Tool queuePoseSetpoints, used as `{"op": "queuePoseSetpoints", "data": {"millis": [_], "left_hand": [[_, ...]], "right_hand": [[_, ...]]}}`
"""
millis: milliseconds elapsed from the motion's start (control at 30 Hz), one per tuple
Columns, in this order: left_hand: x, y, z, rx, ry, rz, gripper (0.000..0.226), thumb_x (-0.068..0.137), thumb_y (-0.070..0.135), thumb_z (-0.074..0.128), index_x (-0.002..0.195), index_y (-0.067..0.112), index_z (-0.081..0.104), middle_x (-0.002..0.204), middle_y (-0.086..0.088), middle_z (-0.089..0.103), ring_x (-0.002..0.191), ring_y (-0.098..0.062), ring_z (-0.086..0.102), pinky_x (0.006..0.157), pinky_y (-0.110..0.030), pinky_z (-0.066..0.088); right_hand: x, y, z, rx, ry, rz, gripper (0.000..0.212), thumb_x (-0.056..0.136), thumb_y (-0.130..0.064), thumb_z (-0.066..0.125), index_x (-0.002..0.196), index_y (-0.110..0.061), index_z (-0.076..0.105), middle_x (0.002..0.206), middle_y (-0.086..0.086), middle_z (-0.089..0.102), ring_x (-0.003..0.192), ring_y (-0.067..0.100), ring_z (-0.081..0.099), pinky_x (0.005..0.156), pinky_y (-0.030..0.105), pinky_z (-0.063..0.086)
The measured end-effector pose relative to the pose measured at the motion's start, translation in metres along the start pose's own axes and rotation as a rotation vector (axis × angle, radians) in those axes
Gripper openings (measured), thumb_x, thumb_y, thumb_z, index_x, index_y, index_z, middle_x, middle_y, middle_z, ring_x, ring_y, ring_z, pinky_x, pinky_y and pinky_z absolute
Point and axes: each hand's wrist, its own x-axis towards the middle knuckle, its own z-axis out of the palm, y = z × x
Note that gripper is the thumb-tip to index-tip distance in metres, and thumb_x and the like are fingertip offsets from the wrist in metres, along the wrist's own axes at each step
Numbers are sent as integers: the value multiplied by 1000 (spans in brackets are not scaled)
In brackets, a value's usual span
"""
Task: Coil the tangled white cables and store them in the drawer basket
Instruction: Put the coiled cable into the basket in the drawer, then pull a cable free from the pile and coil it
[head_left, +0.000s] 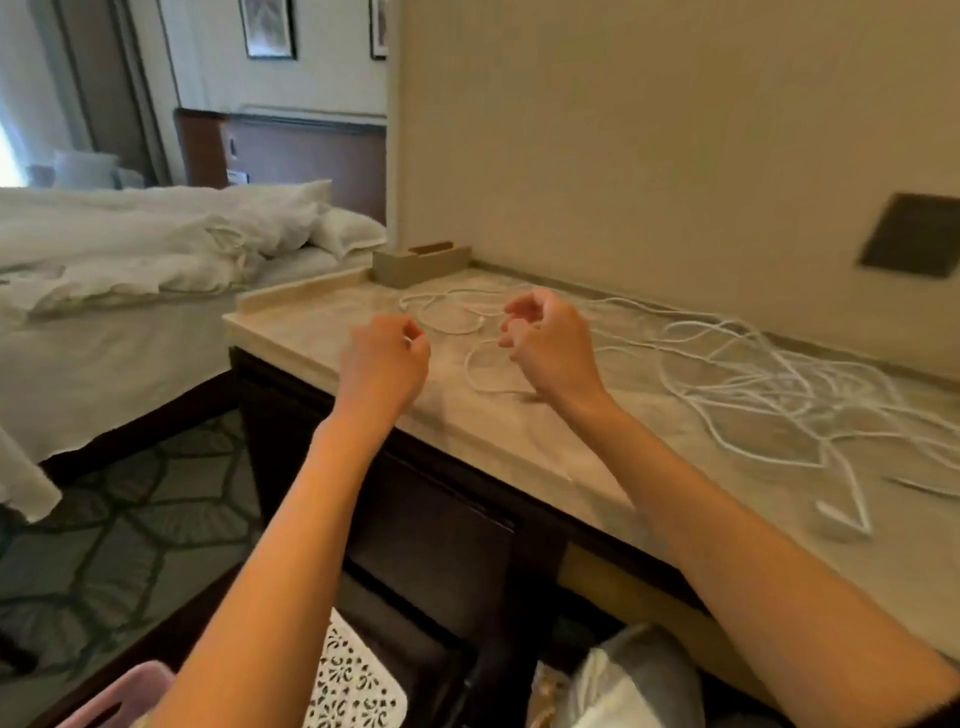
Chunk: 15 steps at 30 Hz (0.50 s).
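We pinch a white cable (475, 383) in the left hand (384, 361), the right hand (545, 338) unclear, feeding even loops toward that grip.

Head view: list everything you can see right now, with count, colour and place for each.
tangled white cables: several, number unclear; white; spread over the countertop, mostly right
marble-look stone countertop: one; beige; on a dark cabinet
open box-shaped holder: one; tan; back left corner of the countertop
square wall plate: one; dark; on the wall, right
perforated plastic basket: one; white; bottom centre, below the countertop
plastic container edge: one; pink; bottom left
unmade bed: one; white linen; left
framed pictures: two; dark frames; far wall
left hand: fingers curled, apparently pinching a cable end
right hand: fingers curled above a cable loop; grip unclear
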Motion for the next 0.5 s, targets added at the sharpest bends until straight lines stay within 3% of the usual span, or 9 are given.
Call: {"op": "queuePoseSetpoints", "data": {"millis": [200,500], "left_hand": [[-18,100,71,29,-138,216,22,93,17,47,103,7,63,103,-12,64,94,-26,58,79,-33,46],[-61,213,163,-22,-346,460,22,90,12,49,97,1,67,98,-15,67,94,-29,60,81,-33,45]], "right_hand": [[-3,46,-111,-22,176,110,11,87,-7,50,89,-16,56,93,10,65,90,31,65,83,48,51],[-38,113,-262,-56,395,293,25,87,-3,47,74,-24,51,87,8,63,71,20,63,75,40,53]]}}
